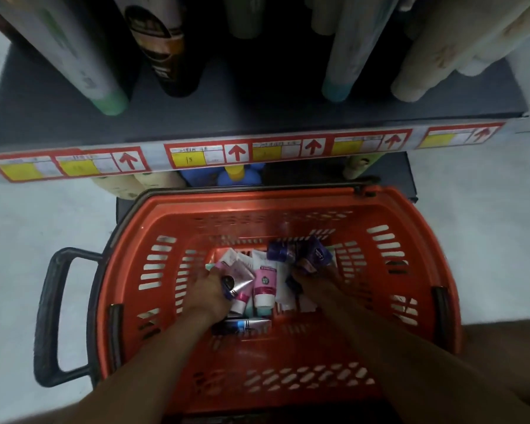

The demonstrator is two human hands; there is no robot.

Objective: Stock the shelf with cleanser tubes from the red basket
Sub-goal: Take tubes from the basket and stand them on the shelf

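1. Both hands are down inside the red slotted plastic basket (389,237), which stands on the floor directly below the front edge of the dark grey shelf (257,111). In my judgement it is parked there so that tubes can be lifted straight up to the shelf.

2. The left hand (207,293) has its fingers curled round a small silver-and-pink cleanser tube (240,290); a dark round cap end shows beside the thumb. The grip is narrow and holding.

3. The right hand (315,281) holds a bunch of dark purple tubes (300,252) that fan out above the fingers. The picture is blurred here and the count cannot be told. Gathering several at once appears meant to save trips.

4. The remaining stock, a loose heap of white and pink cleanser tubes (265,284), lies on the basket floor between the two hands. One blue-and-silver tube (242,325) lies apart, nearer the person.

5. The shelf carries tall standing containers: a white one with a green cap (110,101) at the left, a black-and-brown one (166,56), one with a teal cap (335,90) and cream ones to the right. There is bare board between them, towards the middle.

6. The shelf's front strip (227,151) bears red-bordered price labels with yellow panels and red arrows pointing up.

7. The basket has a black handle (51,316) at its left. The floor (43,224) is pale and plain. Lighting is dim. A lower shelf with blue and cream items shows just behind the basket.
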